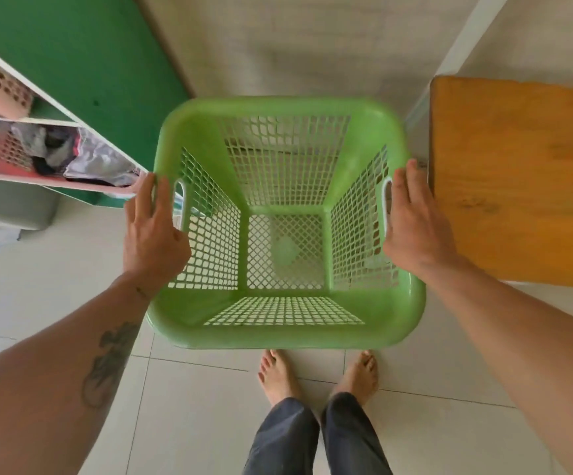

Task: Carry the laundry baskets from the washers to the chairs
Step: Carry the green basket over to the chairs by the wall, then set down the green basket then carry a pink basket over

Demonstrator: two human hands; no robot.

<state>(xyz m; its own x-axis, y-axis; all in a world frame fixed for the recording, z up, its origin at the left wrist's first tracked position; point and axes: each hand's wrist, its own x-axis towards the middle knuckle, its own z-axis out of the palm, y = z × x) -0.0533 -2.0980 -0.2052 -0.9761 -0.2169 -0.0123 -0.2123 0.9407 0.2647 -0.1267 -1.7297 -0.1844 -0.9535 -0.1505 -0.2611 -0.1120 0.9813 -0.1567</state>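
The pink basket (21,156) is partly hidden behind white shelf edges (72,120).

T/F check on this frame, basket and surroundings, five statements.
1. The green basket is empty. True.
2. The left hand and right hand are at opposite sides of the basket, by its handle slots. True.
3. The pink basket at the left is empty. False: it holds clothes.
4. The person wears shoes. False: the feet are bare.
5. A wooden surface sits right of the green basket. True.
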